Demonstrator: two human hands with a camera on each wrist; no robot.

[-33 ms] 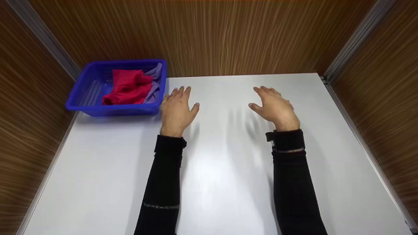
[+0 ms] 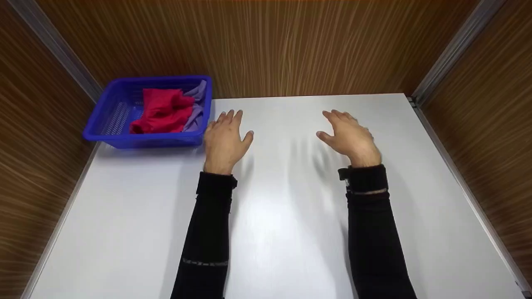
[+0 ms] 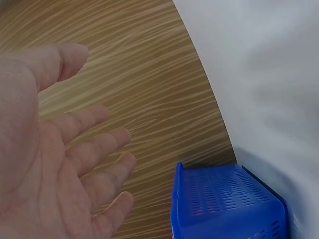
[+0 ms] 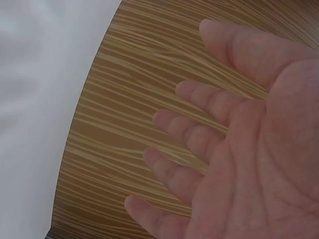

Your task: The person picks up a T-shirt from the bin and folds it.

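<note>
My left hand [image 2: 224,143] is held over the white table, right beside the blue basket, its fingers spread and nothing in its palm. In the left wrist view the bare palm [image 3: 45,164] faces the camera, with the basket's slotted wall [image 3: 229,199] below and to the right. Further right, my right hand [image 2: 351,137] hovers above the table with fingers apart, also holding nothing. The right wrist view shows its bare palm [image 4: 264,164] and slightly bent fingers. Inside the blue basket [image 2: 145,141] lie a crumpled red cloth [image 2: 164,110] and a purple cloth [image 2: 196,116] along its right side.
The white table [image 2: 266,232] reaches back to a wood-grain panel [image 2: 266,50]. Similar panels stand on the left [image 2: 37,124] and right [image 2: 486,124], with metal strips at the corners. The basket sits at the back left corner. Arm shadows fall on the tabletop.
</note>
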